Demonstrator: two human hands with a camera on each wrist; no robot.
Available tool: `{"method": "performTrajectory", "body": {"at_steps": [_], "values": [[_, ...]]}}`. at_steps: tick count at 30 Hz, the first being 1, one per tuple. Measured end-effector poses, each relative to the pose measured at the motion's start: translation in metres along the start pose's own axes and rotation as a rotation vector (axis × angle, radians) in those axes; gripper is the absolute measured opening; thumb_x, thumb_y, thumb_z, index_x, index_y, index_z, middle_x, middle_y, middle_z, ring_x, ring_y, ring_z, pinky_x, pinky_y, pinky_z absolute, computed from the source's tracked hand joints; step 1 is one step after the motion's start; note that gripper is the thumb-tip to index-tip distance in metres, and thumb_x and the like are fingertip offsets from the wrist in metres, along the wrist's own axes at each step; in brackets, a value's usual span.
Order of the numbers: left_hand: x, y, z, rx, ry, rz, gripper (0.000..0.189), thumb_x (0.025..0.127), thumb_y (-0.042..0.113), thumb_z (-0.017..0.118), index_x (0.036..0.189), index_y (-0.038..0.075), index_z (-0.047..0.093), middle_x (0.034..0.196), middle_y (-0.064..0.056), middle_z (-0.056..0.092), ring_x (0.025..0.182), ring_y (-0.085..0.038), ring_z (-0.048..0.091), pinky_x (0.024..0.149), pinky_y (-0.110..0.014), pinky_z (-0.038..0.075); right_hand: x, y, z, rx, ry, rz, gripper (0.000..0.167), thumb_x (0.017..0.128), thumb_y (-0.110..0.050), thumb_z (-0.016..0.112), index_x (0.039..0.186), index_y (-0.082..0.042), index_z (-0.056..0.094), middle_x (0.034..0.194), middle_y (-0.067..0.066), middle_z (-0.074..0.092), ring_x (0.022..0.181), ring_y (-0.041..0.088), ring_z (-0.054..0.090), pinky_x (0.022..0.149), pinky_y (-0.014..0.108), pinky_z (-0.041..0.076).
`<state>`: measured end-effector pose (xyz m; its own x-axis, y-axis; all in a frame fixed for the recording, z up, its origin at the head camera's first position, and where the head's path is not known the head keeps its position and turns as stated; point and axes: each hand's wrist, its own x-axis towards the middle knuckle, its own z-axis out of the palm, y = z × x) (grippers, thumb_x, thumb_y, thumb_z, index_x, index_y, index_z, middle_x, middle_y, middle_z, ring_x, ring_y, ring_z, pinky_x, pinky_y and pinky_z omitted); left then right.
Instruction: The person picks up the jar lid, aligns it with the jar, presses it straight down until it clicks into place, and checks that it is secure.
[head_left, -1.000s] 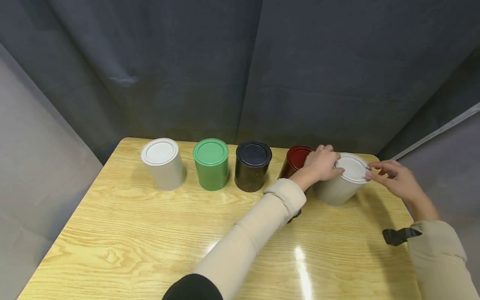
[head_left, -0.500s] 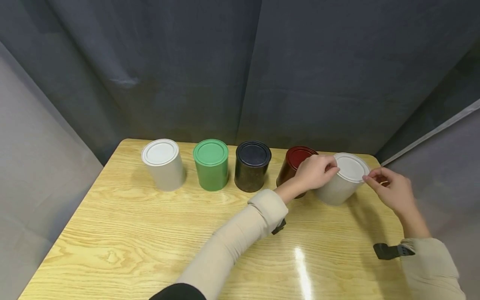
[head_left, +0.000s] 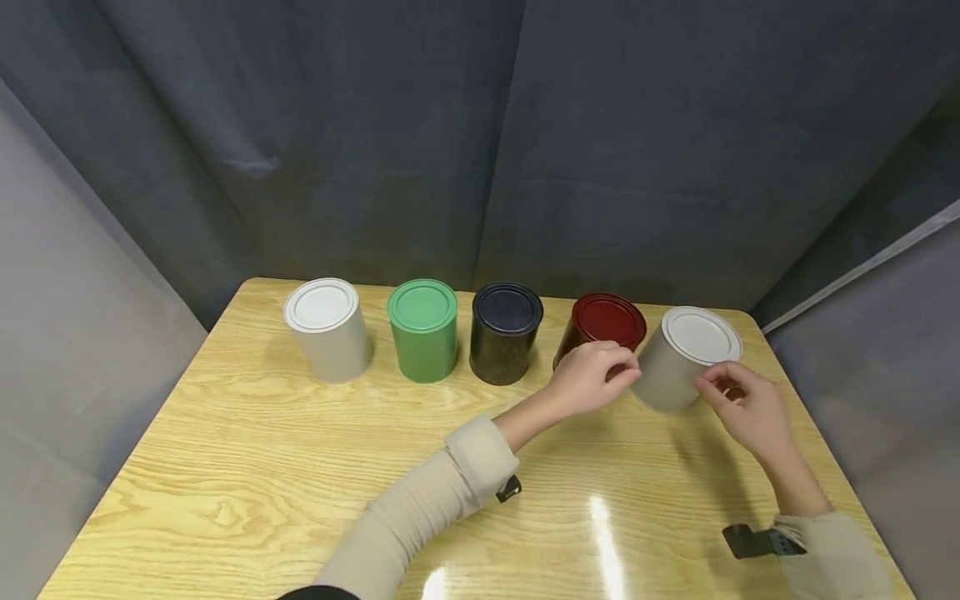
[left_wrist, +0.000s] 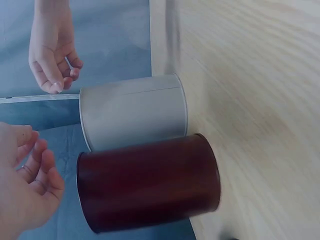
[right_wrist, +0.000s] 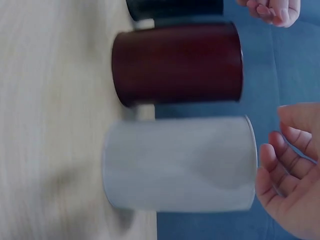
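Note:
A white lidded can (head_left: 702, 335) stands upright at the right end of a row on the table. Beside it is a dark red can (head_left: 609, 321), partly covered by my left hand (head_left: 597, 379) in the head view. That hand holds nothing, its fingers loosely bent. My right hand (head_left: 750, 410), also holding nothing, hangs near the white can, its fingers relaxed. In the left wrist view the left hand (left_wrist: 30, 185) is apart from the red can (left_wrist: 150, 182). The right wrist view has the right hand (right_wrist: 292, 172) close to the lid end of the white can (right_wrist: 180, 165).
Farther left along the back edge stand a black can (head_left: 506, 333), a green can (head_left: 423, 330) and another white can (head_left: 327, 330). Dark curtains (head_left: 375, 142) hang behind the wooden table (head_left: 300, 483), and grey cloth flanks both sides.
Both hands have come away from the right-hand white can's lid and drawn back toward the person, the left one also moving left. The cans keep their places.

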<state>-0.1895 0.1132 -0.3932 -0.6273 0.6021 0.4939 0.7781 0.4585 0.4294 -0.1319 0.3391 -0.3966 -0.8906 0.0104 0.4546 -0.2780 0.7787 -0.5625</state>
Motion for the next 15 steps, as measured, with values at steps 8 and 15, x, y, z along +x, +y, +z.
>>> {"method": "performTrajectory", "body": {"at_steps": [8,15], "values": [[-0.044,-0.01,-0.016,-0.068,0.084,0.007,0.005,0.085,0.015,0.063,0.081,0.013,0.066,0.075,0.004,0.06,0.068,-0.008,0.053,0.064,-0.014,0.038,-0.017,-0.014,0.01,0.008,0.02,-0.087,0.015,0.072,0.004,0.07,0.072,-0.007,0.06,0.064,-0.008,0.053,0.059,-0.004,0.045,0.056,0.01,0.037],[-0.092,-0.03,-0.028,-0.094,0.129,-0.038,0.005,0.083,0.011,0.065,0.078,0.01,0.066,0.072,0.003,0.059,0.07,-0.01,0.055,0.065,-0.015,0.042,-0.029,-0.015,0.017,0.043,0.003,-0.095,0.017,0.071,0.007,0.069,0.072,-0.008,0.06,0.065,-0.008,0.054,0.06,-0.002,0.047,0.056,0.012,0.038]]}}
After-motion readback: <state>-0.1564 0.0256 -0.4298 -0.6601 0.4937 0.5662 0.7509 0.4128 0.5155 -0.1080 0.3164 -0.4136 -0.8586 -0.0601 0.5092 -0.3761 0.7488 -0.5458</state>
